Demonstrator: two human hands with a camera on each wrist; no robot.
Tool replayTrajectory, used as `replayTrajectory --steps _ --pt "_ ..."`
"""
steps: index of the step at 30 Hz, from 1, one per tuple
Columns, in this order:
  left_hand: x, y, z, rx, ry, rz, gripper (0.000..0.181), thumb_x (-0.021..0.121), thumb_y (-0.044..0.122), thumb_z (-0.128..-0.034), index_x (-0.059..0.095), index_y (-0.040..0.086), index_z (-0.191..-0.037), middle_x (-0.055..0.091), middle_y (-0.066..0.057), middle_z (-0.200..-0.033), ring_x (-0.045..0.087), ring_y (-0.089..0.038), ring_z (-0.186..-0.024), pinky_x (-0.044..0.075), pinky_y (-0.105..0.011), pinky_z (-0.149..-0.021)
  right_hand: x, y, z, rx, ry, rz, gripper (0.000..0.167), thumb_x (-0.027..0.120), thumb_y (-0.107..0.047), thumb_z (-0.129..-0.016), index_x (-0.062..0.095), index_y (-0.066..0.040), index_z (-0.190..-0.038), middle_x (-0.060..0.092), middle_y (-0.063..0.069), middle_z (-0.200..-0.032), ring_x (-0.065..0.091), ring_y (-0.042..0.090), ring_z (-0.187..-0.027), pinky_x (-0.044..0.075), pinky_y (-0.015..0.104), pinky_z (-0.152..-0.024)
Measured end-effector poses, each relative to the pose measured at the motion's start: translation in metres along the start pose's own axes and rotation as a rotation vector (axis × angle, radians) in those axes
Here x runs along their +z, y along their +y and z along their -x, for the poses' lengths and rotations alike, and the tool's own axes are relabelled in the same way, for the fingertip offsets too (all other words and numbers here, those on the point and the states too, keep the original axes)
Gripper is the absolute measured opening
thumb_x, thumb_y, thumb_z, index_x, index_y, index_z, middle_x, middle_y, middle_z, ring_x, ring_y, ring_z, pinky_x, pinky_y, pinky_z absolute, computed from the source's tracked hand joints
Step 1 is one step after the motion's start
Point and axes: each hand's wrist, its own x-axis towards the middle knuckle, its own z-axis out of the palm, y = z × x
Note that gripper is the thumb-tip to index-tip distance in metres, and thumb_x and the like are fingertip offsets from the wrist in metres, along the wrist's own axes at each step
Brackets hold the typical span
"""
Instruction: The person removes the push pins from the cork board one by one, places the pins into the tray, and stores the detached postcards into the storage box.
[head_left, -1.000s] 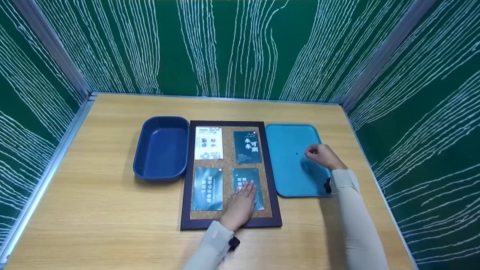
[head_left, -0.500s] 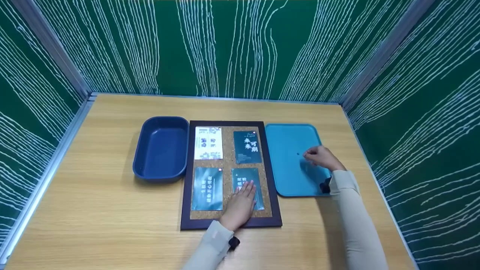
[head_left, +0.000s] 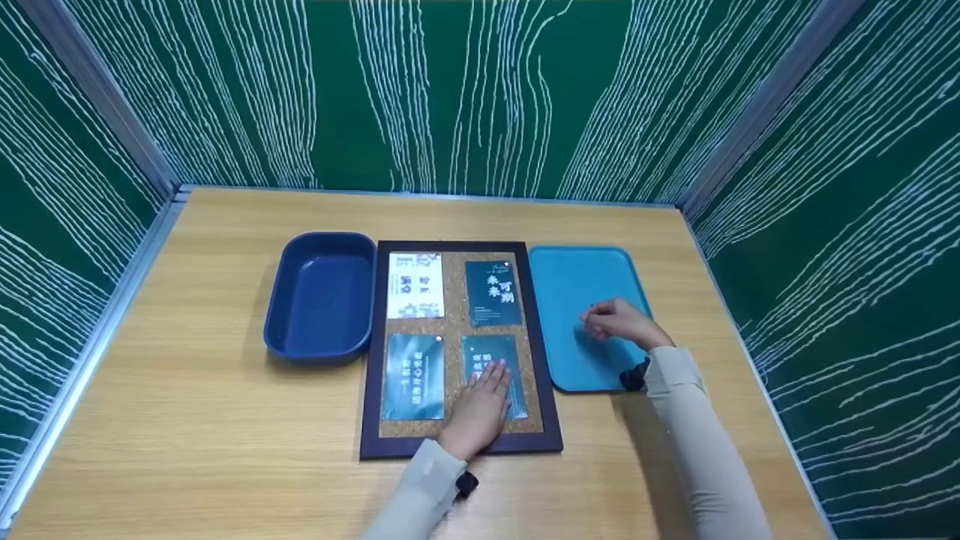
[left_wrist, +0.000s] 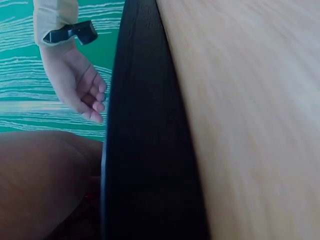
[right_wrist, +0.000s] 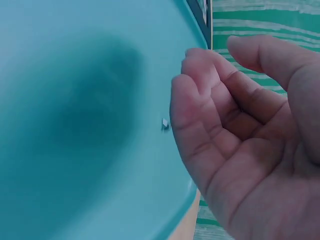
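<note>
My left hand (head_left: 476,415) rests with extended fingers on the lower right card (head_left: 480,352) of the dark-framed cork board (head_left: 454,328), hiding part of its print. My right hand (head_left: 622,321) hovers above the light blue tray (head_left: 577,270). In the right wrist view its fingers (right_wrist: 187,110) bend loosely, the thumb (right_wrist: 255,50) stands apart from them, and nothing shows between. A tiny shiny piece (right_wrist: 165,124), its kind too small to tell, lies on the tray near those fingertips. Other cards on the board are a white card (head_left: 415,285), a dark green card (head_left: 493,292) and a teal card (head_left: 413,376).
A deep navy blue bin (head_left: 321,296) stands against the board's left side. All of it is on a wooden table (head_left: 187,420). Green panels (head_left: 480,97) with white wavy lines enclose the table at the back and sides.
My right hand has shifted left and slightly toward me over the tray, and the small dark dot beside it is now out of sight in the head view. My left hand stays put.
</note>
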Motion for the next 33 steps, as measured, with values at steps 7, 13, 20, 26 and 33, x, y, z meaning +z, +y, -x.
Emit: replayTrajectory --steps 7,13,20,26,33 --pt "0.000 0.000 0.000 -0.010 -0.008 0.038 0.049 0.049 0.023 -0.0994 0.042 0.004 -0.144 0.036 -0.010 -0.154 0.034 -0.025 -0.143 0.032 -0.044 -0.116 0.018 -0.015 -0.001 -0.004 -0.014 -0.028 0.042 0.058 -0.028 -0.096 0.062 0.005 -0.122 0.068 0.023 -0.106 0.067 0.028 -0.090 0.056 0.046 -0.089" --pt "0.000 -0.001 0.000 -0.010 -0.017 0.051 0.049 0.047 0.023 -0.1004 0.041 0.004 -0.145 0.034 -0.011 -0.155 0.031 -0.026 -0.144 0.029 -0.045 -0.117 0.034 -0.026 -0.002 -0.005 -0.041 -0.060 0.042 0.055 -0.028 -0.097 0.060 0.004 -0.124 0.067 0.023 -0.114 0.070 0.025 -0.094 0.058 0.040 -0.087" --pt "-0.001 0.000 0.000 -0.001 -0.011 0.036 0.049 0.048 0.023 -0.0997 0.042 0.004 -0.144 0.036 -0.010 -0.154 0.033 -0.026 -0.143 0.032 -0.044 -0.116 0.049 -0.033 -0.005 0.000 -0.058 -0.145 0.039 0.056 -0.023 -0.096 0.061 0.006 -0.122 0.069 0.021 -0.110 0.071 0.021 -0.092 0.059 0.036 -0.084" --pt "-0.002 0.000 -0.001 -0.007 -0.021 0.039 0.050 0.050 0.023 -0.0989 0.043 0.004 -0.144 0.037 -0.010 -0.154 0.034 -0.026 -0.143 0.033 -0.044 -0.116 0.062 -0.037 -0.009 0.021 -0.100 -0.252 0.038 0.055 -0.017 -0.096 0.058 0.008 -0.124 0.068 0.022 -0.110 0.070 0.019 -0.090 0.058 0.033 -0.085" --pt "-0.003 -0.001 -0.002 -0.003 -0.022 0.049 0.050 0.052 0.022 -0.0976 0.044 0.003 -0.143 0.039 -0.010 -0.153 0.036 -0.026 -0.142 0.035 -0.044 -0.114 0.074 -0.042 -0.011 0.024 -0.141 -0.308 0.037 0.051 -0.014 -0.098 0.057 0.010 -0.124 0.069 0.020 -0.112 0.070 0.017 -0.092 0.058 0.031 -0.086"
